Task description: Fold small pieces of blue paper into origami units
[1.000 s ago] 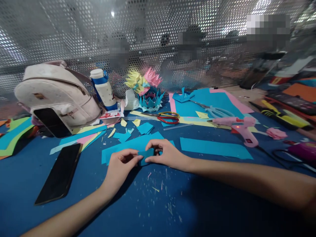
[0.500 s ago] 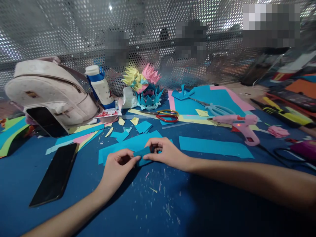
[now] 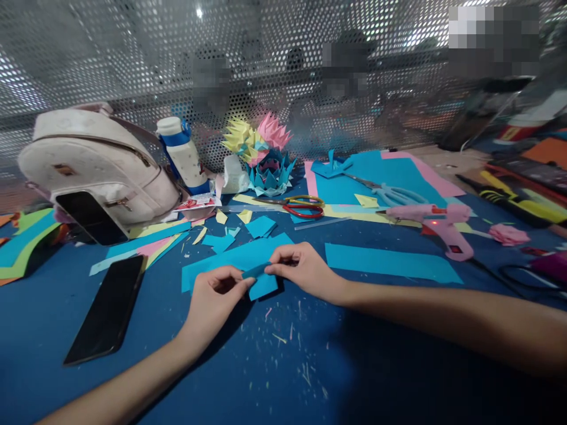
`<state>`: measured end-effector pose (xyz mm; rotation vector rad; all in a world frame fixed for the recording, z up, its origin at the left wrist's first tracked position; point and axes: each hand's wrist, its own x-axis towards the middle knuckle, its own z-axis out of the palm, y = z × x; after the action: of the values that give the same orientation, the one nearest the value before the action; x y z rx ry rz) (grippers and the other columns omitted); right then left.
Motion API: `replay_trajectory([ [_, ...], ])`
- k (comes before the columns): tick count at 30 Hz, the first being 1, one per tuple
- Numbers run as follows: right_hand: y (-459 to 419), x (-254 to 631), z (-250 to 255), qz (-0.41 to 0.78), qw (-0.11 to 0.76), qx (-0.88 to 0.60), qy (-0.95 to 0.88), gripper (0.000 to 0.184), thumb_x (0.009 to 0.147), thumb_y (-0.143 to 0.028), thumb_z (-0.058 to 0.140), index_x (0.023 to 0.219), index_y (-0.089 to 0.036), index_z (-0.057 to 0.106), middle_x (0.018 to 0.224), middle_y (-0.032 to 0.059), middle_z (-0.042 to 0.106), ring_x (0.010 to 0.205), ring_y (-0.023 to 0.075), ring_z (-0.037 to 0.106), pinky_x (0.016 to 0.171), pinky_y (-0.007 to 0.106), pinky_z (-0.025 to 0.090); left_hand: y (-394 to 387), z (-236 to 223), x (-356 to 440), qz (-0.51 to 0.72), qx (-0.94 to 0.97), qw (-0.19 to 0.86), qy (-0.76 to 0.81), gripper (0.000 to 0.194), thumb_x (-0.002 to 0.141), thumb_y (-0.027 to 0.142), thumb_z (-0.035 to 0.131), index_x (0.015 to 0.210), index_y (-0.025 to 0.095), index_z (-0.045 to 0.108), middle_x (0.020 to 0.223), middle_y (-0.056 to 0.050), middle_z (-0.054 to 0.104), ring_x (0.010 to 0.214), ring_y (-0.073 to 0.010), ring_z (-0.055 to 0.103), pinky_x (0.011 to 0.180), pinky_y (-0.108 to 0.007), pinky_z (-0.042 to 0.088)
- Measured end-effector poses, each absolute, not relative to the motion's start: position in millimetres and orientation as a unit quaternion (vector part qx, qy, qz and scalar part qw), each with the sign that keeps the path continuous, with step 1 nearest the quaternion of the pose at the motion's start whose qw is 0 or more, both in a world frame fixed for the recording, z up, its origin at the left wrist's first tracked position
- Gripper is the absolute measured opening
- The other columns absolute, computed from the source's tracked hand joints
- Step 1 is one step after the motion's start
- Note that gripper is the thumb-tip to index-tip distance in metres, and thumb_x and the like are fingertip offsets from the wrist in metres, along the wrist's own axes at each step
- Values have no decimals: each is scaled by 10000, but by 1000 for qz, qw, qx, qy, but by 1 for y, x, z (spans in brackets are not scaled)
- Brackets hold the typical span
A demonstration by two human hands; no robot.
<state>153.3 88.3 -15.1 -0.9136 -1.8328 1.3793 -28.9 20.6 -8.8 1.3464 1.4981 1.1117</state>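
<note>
A small piece of blue paper (image 3: 264,285) with a folded-over upper edge is held between my two hands, just above the table. My left hand (image 3: 218,295) pinches its left end between thumb and fingers. At the upper right corner, my right hand (image 3: 305,268) grips the fold with thumb and fingertips. Right behind the hands lie larger blue sheets (image 3: 230,258), partly covered by them. A blue paper strip (image 3: 390,264) rests to the right of my right hand. Small blue scraps (image 3: 261,226) are scattered beyond.
A pink glue gun (image 3: 443,224) with a lit red light lies at right, its cable trailing. Red-and-yellow-handled scissors (image 3: 303,206) and light-blue scissors (image 3: 394,193) lie behind. Folded-paper flowers (image 3: 270,168), a bottle (image 3: 183,156) and a backpack (image 3: 95,165) stand at the back; a phone (image 3: 108,310) lies left.
The blue paper has tilted so more of its lower flap shows below the fold. My right fingers have shifted up to its upper right corner. The whole view has moved slightly.
</note>
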Motion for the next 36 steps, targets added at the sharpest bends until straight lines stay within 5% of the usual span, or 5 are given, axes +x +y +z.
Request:
replay_trajectory([
  [12,86,155,-13,528,333,-348,-699,186,714,-316,738,670,-155,657,683,15,646,631,117,562,563,238,428,19,-14,-32,423,552,418,585,235,743,290,683,575,160,583,515,13,554,480,-104,484,461,-204,365],
  [22,84,161,-10,476,316,-327,-752,177,862,-300,590,771,-168,664,758,22,655,716,135,568,637,248,439,19,-13,-33,412,557,413,591,272,743,318,679,559,160,555,510,16,528,481,-103,459,463,-211,336],
  [36,81,156,-10,477,208,-329,-787,418,888,-403,543,563,-169,422,506,-28,538,485,81,501,512,198,353,19,-13,-35,445,541,425,574,234,720,281,699,560,155,582,499,19,538,478,-98,468,466,-207,355],
])
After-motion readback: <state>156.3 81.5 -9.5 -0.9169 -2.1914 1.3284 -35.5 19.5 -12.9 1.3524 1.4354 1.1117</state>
